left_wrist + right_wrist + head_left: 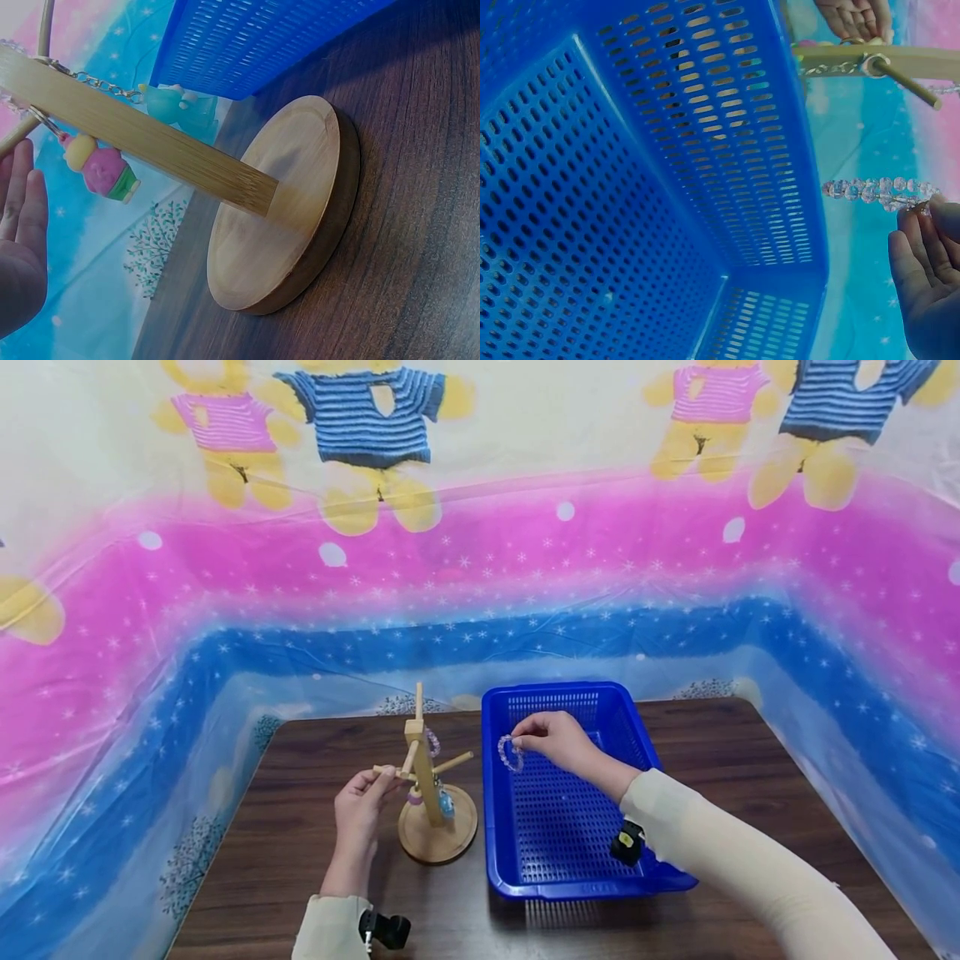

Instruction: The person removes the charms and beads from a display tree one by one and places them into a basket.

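A wooden peg stand (pixel 424 774) rises from a round base (pixel 438 837) on the brown table (pixel 315 760), left of a blue basket (pixel 562 860). My left hand (pixel 381 775) pinches the tip of the stand's left peg. Small charms hang from the pegs: a pink, yellow and green one (pixel 100 169) and a teal one (pixel 178 105). Over the basket's back left corner, my right hand (pixel 523 745) pinches a clear bead bracelet (pixel 510 753). In the right wrist view the bracelet (pixel 877 189) hangs from my fingertips (pixel 922 225) outside the basket wall (pixel 727 135).
The basket looks empty inside. A plastic sheet (pixel 480 577) printed with bears walls in the table at the back and on both sides. Bare table top lies in front of the stand and to the right of the basket.
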A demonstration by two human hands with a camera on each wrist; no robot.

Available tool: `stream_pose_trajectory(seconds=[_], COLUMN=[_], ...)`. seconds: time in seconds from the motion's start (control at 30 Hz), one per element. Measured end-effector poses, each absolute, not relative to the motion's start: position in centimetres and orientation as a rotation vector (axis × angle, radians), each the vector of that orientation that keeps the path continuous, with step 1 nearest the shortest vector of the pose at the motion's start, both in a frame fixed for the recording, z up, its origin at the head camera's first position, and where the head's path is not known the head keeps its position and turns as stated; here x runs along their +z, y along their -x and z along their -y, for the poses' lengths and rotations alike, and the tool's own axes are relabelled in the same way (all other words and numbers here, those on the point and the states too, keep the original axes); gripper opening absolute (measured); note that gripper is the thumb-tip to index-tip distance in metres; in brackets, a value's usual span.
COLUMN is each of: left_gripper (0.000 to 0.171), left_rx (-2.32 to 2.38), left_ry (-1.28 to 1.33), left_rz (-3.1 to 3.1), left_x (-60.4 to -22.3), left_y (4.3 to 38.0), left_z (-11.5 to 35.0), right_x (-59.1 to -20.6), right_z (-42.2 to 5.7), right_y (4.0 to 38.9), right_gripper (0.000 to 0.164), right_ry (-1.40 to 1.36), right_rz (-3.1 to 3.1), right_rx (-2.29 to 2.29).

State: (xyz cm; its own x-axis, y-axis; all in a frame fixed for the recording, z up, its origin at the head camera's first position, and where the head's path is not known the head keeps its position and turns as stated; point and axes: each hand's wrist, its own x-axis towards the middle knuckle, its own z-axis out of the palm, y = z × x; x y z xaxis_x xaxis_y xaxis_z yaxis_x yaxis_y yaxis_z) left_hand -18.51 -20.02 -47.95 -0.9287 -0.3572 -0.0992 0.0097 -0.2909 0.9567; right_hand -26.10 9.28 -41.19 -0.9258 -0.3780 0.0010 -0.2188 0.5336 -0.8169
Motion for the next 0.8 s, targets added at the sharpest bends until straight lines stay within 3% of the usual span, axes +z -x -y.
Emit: stream_pose_trajectory(seconds=[0.8], left_gripper=[0.03], left_rx=[-2.326], left_ry=[-0.418], left_rz=[1.674], left_x=[-48.0], left_y=[18.4], left_z=[19.9], right_x=[-45.4], right_z=[-9.7], right_y=[28.1], right_gripper=[0.016], right_ry=[0.453], right_rz=[-2.624], right_rx=[-1.272])
